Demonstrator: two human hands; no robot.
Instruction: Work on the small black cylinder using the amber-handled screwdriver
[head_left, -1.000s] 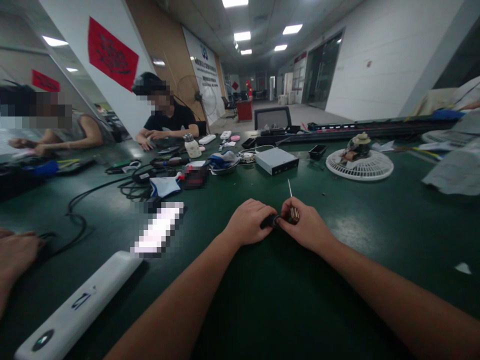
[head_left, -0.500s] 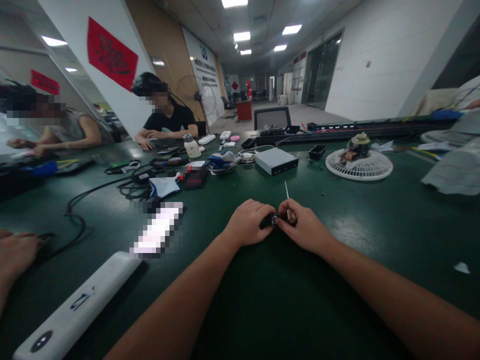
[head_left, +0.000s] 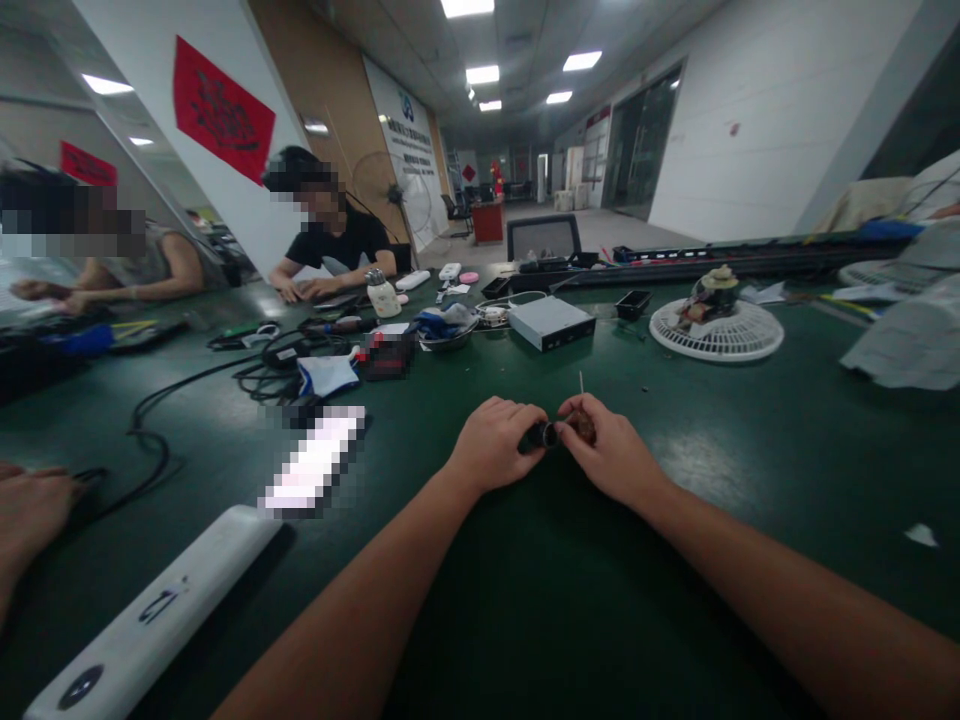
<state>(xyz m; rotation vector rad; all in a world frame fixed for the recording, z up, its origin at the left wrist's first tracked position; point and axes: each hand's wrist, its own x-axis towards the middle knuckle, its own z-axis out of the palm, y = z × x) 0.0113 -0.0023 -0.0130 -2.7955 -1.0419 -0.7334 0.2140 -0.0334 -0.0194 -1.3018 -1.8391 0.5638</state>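
Over the green table (head_left: 675, 450), my left hand (head_left: 499, 443) is wrapped round a small black cylindrical part (head_left: 538, 436), whose round open end faces right. Just to the right, my right hand (head_left: 611, 448) holds a screwdriver with a brownish handle (head_left: 583, 428); its thin metal shaft (head_left: 581, 382) points up and away. The fingertips of my right hand are close to the open end of the black part. Whether they pinch anything small there is too small to tell.
A silver box-shaped drive (head_left: 553, 324) lies beyond my hands, with a white fan grille (head_left: 716, 332) to its right. At the left are a long white device (head_left: 161, 610), a bright pixelated rectangle (head_left: 319, 460), cables and another person's hand (head_left: 34, 510). Two people sit further back.
My right hand has drawn slightly away from the black part, exposing its round end. The screwdriver has tilted, and less of its shaft shows.
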